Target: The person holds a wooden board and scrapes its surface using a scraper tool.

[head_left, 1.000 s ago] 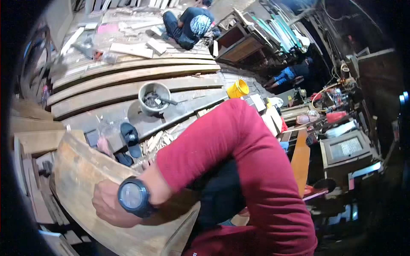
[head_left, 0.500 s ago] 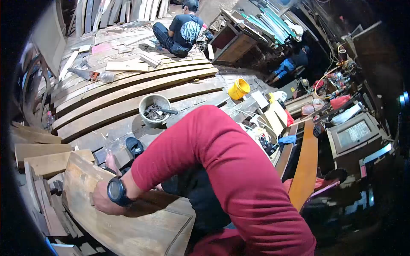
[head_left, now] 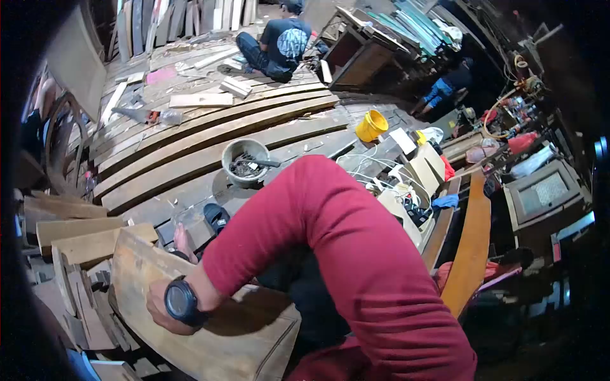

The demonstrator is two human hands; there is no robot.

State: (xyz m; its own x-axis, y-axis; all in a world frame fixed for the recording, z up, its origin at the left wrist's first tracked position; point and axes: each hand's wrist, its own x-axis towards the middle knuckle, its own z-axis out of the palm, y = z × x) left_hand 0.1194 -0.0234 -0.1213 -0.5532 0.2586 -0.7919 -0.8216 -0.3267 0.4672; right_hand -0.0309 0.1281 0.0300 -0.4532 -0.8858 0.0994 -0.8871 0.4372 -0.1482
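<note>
Right hand point(head_left: 160, 307): down near the left edge of the wooden panel point(head_left: 210, 354), fingertips tucked away, and what lies under that palm we cannot see!
Panel: its lower end runs right off the bottom of the view.
Wristwatch point(head_left: 181, 300): there's the face, but no reading it, far too dark.
Sandal point(head_left: 216, 214): beyond the panel's upper edge, partly blocked by the red sleeve point(head_left: 356, 254).
Bucket point(head_left: 238, 180): dark pieces point(head_left: 244, 166) inside, too small to name.
Seated person point(head_left: 286, 51): head clipped by the top edge.
Crouching person point(head_left: 452, 82): outline melting into shadow.
Bright smears point(head_left: 554, 298): lower right, pure blur.
</note>
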